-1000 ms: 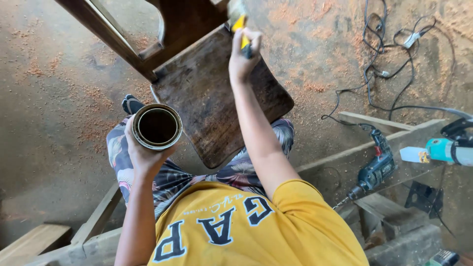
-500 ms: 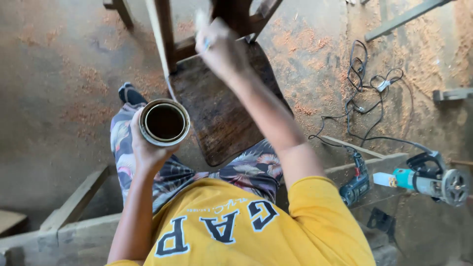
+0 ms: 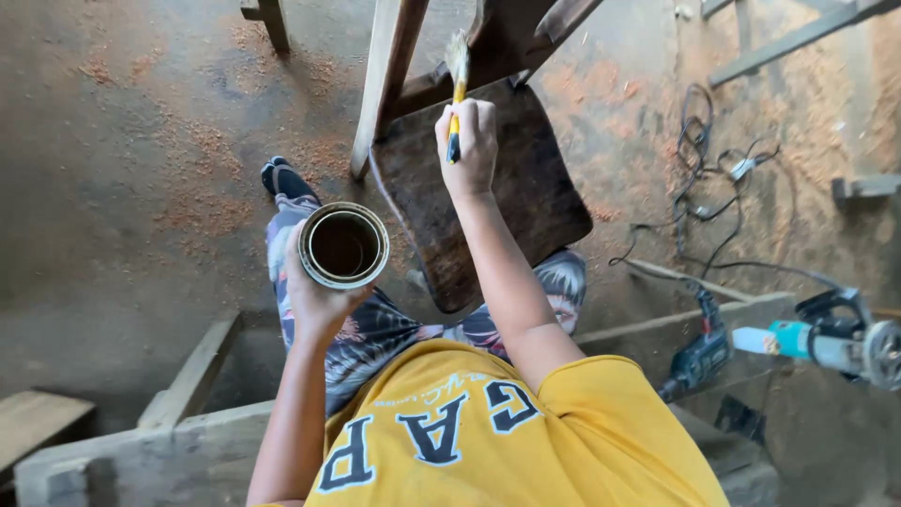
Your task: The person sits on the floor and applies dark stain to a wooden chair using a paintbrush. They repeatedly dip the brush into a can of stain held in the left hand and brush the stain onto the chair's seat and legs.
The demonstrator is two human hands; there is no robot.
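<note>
My left hand [image 3: 314, 302] grips a round open tin [image 3: 343, 246] from below; its inside is dark brown. My right hand [image 3: 469, 148] is closed around the yellow handle of a paintbrush [image 3: 457, 75]. The bristles point away from me and touch the lower back part of a dark wooden chair [image 3: 530, 192]. The chair's dark-stained seat lies under my right forearm, just past my knees in patterned trousers.
Sawdust covers the concrete floor. A power drill [image 3: 699, 359] and a teal angle grinder [image 3: 831, 343] rest on a wooden beam at the right, with tangled cables [image 3: 713, 183] beyond. Timber pieces [image 3: 192, 376] lie at the lower left. My dark shoe [image 3: 282, 178] is left of the chair.
My right hand has drawn the brush along the chair's rear edge, and the bristles now show above my fist. My view has shifted. The tin stays held in my left hand.
</note>
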